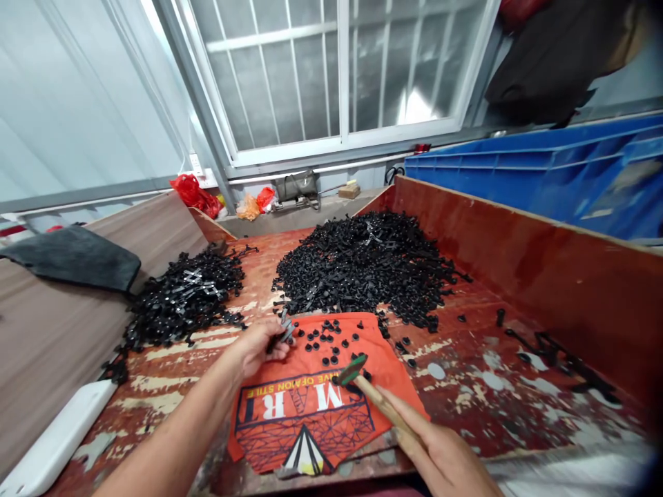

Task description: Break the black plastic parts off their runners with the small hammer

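My right hand (440, 442) is wrapped round the wooden handle of a small hammer (357, 373) with a green-marked head. The hammer head is over an orange printed cloth (290, 379) on the worktop. At the cloth's upper left edge, my left hand (264, 342) is closed on a small grey-black branched part (286, 328), partly hidden by the fingers. Several loose round black pieces (324, 338) lie on the cloth between the hands.
A large heap of small black parts (357, 269) lies beyond the cloth, with a second pile (186, 297) to the left. A wooden side board (518, 248) borders the right. A white plastic object (62, 442) lies front left, and a blue crate (549, 172) stands behind the board.
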Motion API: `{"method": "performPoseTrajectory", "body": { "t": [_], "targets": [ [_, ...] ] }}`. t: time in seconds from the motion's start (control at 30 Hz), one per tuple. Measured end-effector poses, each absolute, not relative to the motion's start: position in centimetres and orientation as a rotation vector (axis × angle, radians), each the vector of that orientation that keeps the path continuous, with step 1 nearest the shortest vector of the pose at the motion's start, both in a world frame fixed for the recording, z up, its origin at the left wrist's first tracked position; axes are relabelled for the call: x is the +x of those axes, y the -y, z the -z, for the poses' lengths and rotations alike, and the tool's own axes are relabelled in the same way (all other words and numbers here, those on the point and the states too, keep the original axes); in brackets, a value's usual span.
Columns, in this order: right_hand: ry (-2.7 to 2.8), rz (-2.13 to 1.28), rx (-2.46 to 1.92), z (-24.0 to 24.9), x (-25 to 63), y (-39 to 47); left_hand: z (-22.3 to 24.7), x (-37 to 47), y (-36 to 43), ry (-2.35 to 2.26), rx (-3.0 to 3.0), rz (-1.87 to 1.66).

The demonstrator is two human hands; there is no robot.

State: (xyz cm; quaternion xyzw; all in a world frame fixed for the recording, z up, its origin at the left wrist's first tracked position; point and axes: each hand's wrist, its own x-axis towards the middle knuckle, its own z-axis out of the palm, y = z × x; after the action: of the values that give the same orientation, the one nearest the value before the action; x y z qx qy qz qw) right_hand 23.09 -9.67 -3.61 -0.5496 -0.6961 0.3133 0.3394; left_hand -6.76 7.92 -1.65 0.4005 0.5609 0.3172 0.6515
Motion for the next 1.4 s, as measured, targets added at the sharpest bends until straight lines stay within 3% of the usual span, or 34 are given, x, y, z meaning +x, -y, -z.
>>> {"method": "performPoseTrajectory", "body": {
  "t": [0.33, 0.53, 0.9, 1.4],
  "targets": [
    [1.865, -0.988, -1.265, 4.1, 23.4, 9.1, 0.6, -6.3, -6.0, -1.122, 0.805, -0.76],
    [1.559, -1.107, -1.442, 5.0, 22.9, 9.2, -0.2, -4.8, -1.3, -0.977, 0.802, -0.8],
    [1.233, -1.52, -1.234, 2.9, 20.9, 9.3, -0.2, -2.6, 4.8, -0.712, 0.737, -0.833],
    [1.275, -1.568, -1.183, -0.5, 19.2, 9.8, 1.0, -3.7, 6.7, -1.008, 1.649, -1.25]
  ]
}}
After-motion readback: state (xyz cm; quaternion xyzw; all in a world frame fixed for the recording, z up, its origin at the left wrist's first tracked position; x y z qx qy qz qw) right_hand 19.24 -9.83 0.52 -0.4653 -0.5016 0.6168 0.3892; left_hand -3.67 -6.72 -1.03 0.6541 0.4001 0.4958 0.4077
